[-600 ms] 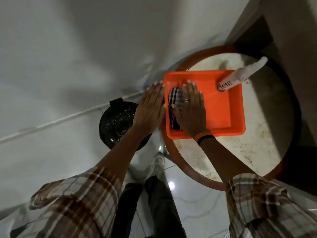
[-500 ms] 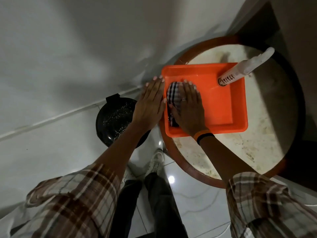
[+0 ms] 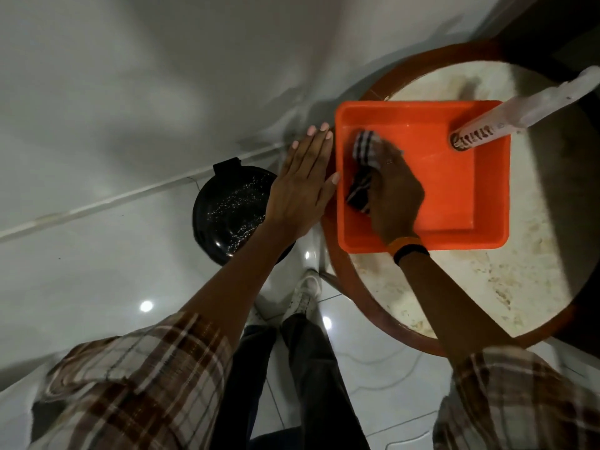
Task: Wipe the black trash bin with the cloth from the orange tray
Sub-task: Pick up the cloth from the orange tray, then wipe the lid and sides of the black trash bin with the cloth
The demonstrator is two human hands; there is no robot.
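An orange tray [image 3: 454, 196] sits on a round stone-topped table [image 3: 519, 271]. Inside its left part lies a checked black-and-white cloth [image 3: 365, 157], and my right hand [image 3: 394, 193] is closed around it, fingers curled over the fabric. My left hand [image 3: 302, 186] is flat with fingers apart, pressed against the tray's left outer wall. The black trash bin [image 3: 230, 209] stands on the floor to the left of the table, below my left wrist, its lid speckled with bright spots.
A white spray bottle [image 3: 519, 115] leans in the tray's far right corner, its top reaching past the rim. A white wall runs behind the bin. My shoes [image 3: 305, 293] stand on glossy tiles between bin and table.
My right hand has gone from lying flat on the cloth to curling around it, bunching the fabric. My left hand stays against the tray's side. The camera has shifted closer.
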